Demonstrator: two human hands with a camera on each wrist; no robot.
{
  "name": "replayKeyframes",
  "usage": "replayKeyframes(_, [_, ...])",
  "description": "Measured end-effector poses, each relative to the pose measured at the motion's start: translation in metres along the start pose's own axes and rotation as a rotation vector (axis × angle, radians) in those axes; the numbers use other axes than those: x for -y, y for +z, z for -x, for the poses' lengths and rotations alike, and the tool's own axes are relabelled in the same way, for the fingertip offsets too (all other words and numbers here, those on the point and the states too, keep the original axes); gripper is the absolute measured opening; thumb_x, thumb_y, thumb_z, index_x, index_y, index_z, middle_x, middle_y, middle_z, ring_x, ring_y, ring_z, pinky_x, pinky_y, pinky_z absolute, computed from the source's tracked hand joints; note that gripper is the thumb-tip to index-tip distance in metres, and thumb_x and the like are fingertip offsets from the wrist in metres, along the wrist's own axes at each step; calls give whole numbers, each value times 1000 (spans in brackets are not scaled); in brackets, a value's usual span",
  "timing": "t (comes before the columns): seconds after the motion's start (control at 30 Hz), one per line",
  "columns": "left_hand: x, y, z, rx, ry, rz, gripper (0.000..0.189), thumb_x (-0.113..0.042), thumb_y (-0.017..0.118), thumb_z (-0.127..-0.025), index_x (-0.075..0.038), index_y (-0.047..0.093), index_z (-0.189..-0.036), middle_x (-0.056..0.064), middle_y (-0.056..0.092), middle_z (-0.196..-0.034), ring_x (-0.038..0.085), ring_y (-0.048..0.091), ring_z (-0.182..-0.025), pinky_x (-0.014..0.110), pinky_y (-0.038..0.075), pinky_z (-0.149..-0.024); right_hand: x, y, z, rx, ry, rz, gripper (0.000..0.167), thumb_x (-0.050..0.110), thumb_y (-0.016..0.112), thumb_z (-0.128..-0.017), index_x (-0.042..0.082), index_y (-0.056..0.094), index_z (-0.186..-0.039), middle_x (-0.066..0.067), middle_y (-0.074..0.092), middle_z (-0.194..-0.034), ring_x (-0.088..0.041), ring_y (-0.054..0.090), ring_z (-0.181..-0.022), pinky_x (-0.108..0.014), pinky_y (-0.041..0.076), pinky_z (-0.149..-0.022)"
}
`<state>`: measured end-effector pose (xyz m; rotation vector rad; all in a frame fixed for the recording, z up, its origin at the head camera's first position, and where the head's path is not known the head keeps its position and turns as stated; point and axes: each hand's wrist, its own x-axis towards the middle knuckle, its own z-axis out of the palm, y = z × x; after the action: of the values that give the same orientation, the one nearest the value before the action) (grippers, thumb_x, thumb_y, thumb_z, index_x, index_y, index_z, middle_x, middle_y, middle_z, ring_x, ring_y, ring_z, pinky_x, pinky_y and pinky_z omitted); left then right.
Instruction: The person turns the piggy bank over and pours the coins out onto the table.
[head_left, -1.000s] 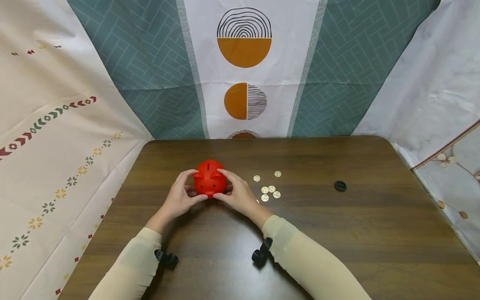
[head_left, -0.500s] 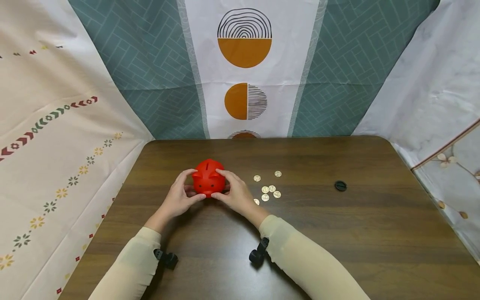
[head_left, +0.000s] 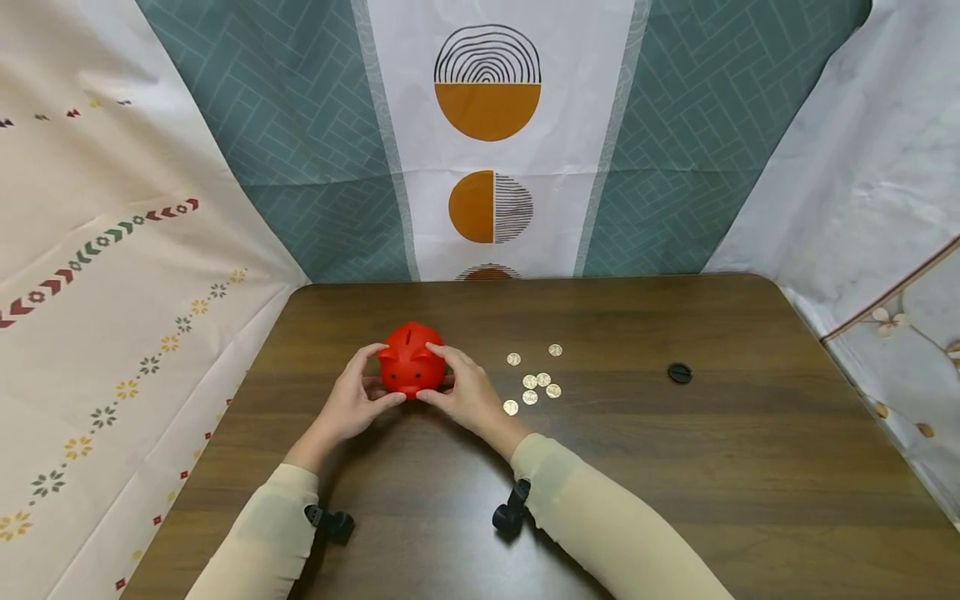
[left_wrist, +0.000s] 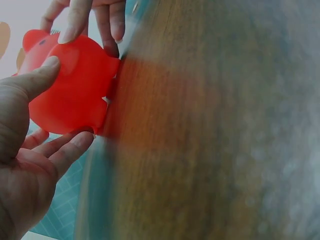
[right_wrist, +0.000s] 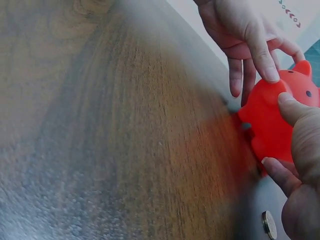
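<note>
A red piggy bank (head_left: 411,365) stands upright on its feet toward the left of the table, its face with two dark eyes turned to me and the coin slot on top. My left hand (head_left: 347,407) holds it from the left, thumb at the snout and a finger up by the ear. From the other side my right hand (head_left: 467,393) grips it the same way, both thumbs close together at the front. The left wrist view shows the fingers of both hands around the red body (left_wrist: 75,95). Part of its sides is hidden behind the hands.
Several gold coins (head_left: 530,382) lie flat just right of my right hand. One coin (right_wrist: 269,225) shows near that hand in the right wrist view. A round black plug (head_left: 680,372) lies farther right on the brown wooden table (head_left: 675,467). Fabric hangs behind and at both sides.
Both hands and the piggy bank between them have shifted slightly left, and its slot has tilted a little. A coin by my right wrist, mostly covered before, now shows whole.
</note>
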<state>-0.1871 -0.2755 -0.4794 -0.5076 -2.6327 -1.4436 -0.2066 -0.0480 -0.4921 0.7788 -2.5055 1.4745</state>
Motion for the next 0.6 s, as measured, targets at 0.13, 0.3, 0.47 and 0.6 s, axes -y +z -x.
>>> replayKeyframes(0.13, [-4, 1, 1, -5, 3, -1, 82, -14, 82, -76, -21, 33, -141, 14, 40, -136, 35, 66, -95, 38, 57, -77, -1, -1, 0, 13, 1, 7, 77, 32, 81, -77, 27, 43, -144, -1, 49, -139, -21, 68, -86, -21, 56, -70])
replayKeyframes(0.3, [-9, 9, 8, -36, -17, 3, 91, -15, 82, -77, -25, 27, -148, 12, 36, -142, 36, 63, -103, 43, 55, -81, 1, -22, 11, 49, 43, -33, 82, 36, 80, -78, 37, 35, -146, 2, 44, -144, -22, 69, -93, -26, 56, -74])
replayKeyframes(0.47, [-13, 3, 19, -59, 5, -87, 97, -21, 84, -75, -25, 23, -151, 12, 35, -146, 36, 62, -106, 48, 54, -82, 4, -81, 37, 53, 39, -18, 87, 35, 81, -77, 43, 29, -147, 2, 40, -147, -25, 66, -102, -38, 57, -78])
replayKeyframes(0.6, [-20, -12, 29, -50, 39, -232, 99, -25, 84, -75, -24, 22, -152, 10, 34, -147, 35, 58, -112, 52, 52, -85, -1, -138, 60, 39, 21, 82, 89, 38, 81, -77, 40, 28, -148, -2, 40, -147, -25, 65, -107, -39, 57, -78])
